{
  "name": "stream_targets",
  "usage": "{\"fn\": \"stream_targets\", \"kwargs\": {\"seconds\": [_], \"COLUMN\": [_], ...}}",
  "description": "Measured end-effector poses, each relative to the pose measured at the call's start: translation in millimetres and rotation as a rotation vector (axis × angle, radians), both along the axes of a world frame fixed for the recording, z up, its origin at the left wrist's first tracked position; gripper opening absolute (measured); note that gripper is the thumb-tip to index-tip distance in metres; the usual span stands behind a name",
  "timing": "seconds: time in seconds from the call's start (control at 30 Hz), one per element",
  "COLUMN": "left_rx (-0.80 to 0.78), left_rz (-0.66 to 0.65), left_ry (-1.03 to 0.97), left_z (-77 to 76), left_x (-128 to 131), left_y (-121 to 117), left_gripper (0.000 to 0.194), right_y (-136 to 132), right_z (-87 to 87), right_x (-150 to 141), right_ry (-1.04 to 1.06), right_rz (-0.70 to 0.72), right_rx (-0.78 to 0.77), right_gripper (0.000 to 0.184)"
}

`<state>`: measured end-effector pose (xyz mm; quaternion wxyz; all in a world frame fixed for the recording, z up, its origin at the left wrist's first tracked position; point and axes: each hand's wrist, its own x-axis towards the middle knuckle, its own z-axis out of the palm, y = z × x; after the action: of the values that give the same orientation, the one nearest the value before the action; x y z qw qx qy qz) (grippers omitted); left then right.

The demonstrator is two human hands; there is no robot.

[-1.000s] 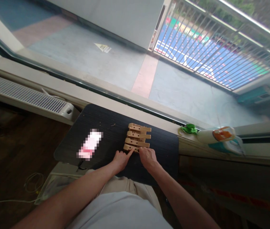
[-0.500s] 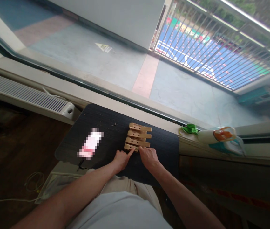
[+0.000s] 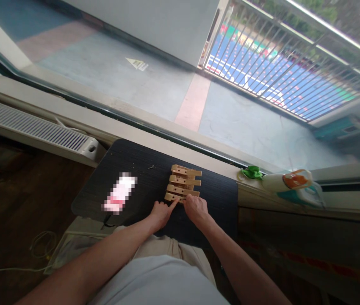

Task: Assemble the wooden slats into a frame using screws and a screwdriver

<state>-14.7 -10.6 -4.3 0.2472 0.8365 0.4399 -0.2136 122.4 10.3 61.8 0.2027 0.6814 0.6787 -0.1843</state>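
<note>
As both hands rest at its near edge, the wooden piece [image 3: 184, 181] lies on the dark table [image 3: 148, 188], a little right of the middle and towards the window side. Four pale, yellowish-tan bars [image 3: 189, 172] run across it, roughly parallel, with narrow gaps between them. They carry small dark round spots that look like holes. On the left each bar ends in a blunt, slightly rounded head; on the right, the three farther ones show flat, square-cut tips jutting past the backing [image 3: 185, 177], which is browner and rougher, almost fibrous. The left ends are staggered, the nearest bar reaching farthest left.

The left hand [image 3: 161, 213] stretches its index finger onto that nearest bar, the other fingers curled in; whether its grip encloses anything cannot be told. The right hand [image 3: 196, 208] is bunched over the same bar's right-hand part, hiding the tip; whether its grip is closed around the wood cannot be seen from above.

Towards the table's left lies a white-and-pink object [image 3: 120, 192], pixelated beyond reading. A few small thin bits [image 3: 150, 167] lie nearer the sill [image 3: 199, 159], where a crumpled green item [image 3: 252, 172] sits farther right.
</note>
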Motion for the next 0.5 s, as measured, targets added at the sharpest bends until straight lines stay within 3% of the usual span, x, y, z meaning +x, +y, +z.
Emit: {"fn": "stream_targets", "kwargs": {"seconds": [0.17,0.3,0.5], "left_rx": [0.014,0.028,0.008], "left_rz": [0.006,0.011,0.002], "left_ry": [-0.012,-0.029,-0.018], "left_z": [-3.0,-4.6,-1.1], "left_x": [-1,-1,0], "left_y": [0,-1,-1], "left_gripper": [0.082,0.081,0.079], "right_y": [-2,-4,-8], "right_z": [13.1,19.5,6.5], "right_x": [1,-1,2], "right_ry": [-0.026,-0.009,0.007], "right_rz": [0.145,0.236,0.143], "right_rx": [-0.017,-0.041,-0.012], "right_gripper": [0.018,0.026,0.024]}}
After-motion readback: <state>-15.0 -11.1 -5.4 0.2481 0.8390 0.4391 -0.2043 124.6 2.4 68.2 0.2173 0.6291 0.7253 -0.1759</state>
